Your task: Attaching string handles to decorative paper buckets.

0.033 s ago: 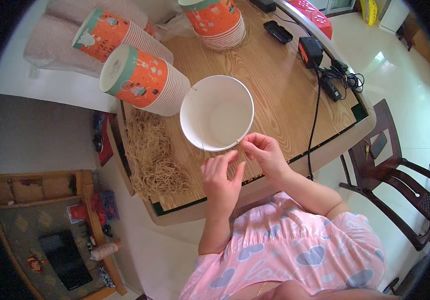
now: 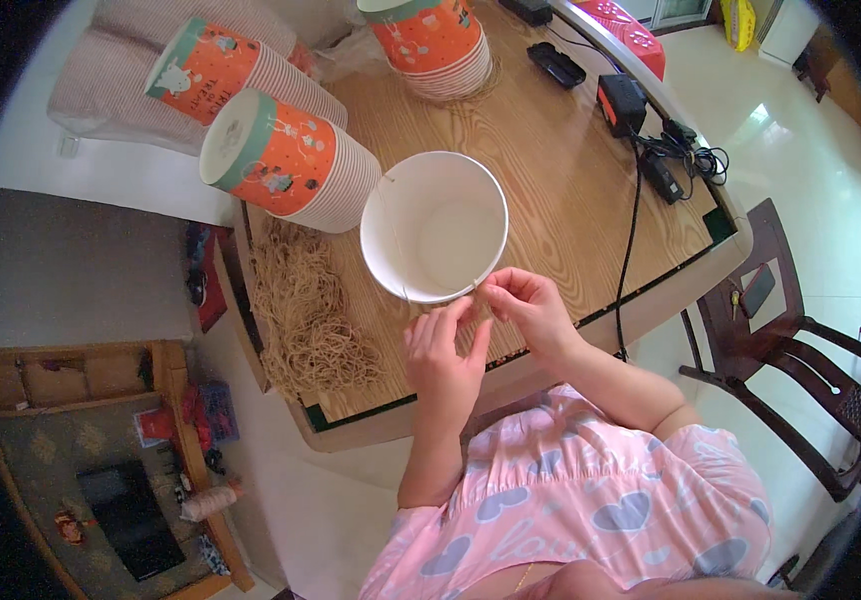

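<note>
A white paper bucket stands mouth up on the wooden table in front of me, its inside bare. A thin piece of tan twine is attached at the far left of its rim and hangs across the opening. At the near rim, my right hand pinches a twine end with thumb and forefinger. Close beside it is my left hand, its thumb apart from the curved fingers, the forefinger tip almost at the right fingertips. A heap of tan twine lies left of the bucket.
Stacked orange and green paper buckets lie tilted at the back left, beside another stack. A black charger with cables and a small black tray are on the right. A dark wooden chair stands beyond the table.
My left fingertips have risen slightly toward the near rim and my right fingertips. The bucket and my right hand have stayed nearly still.
</note>
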{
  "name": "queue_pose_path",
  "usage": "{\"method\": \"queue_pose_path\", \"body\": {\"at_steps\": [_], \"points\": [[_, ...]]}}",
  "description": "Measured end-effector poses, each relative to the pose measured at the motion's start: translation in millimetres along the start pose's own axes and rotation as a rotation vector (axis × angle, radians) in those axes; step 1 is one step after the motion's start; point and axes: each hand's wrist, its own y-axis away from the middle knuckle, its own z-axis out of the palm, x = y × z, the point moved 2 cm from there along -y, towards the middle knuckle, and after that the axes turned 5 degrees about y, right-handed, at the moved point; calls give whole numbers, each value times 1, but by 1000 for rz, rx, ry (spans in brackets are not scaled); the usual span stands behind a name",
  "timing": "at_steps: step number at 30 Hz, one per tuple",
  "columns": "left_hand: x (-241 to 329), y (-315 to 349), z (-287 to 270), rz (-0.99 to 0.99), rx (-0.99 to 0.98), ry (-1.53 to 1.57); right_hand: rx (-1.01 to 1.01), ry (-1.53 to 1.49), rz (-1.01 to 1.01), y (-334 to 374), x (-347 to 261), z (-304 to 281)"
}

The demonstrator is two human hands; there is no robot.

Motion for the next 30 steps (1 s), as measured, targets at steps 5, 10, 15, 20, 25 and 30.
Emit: {"method": "queue_pose_path", "body": {"at_steps": [5,10,15,20,25,30], "points": [[-14,-2,11,-2,98,-29,10,49,3,6,-2,-1],[-14,-1,15,-28,90,-52,36,216,-238,12,1,-8],[-17,4,20,18,71,-156,19,354,-277,6,1,-3],[-19,6,23,65,65,-194,43,360,-319,1,-4,2],[-15,3,23,85,15,-206,123,450,-358,-9,-1,2],[-18,5,26,52,58,-102,126,441,-353,-7,-2,2]]}}
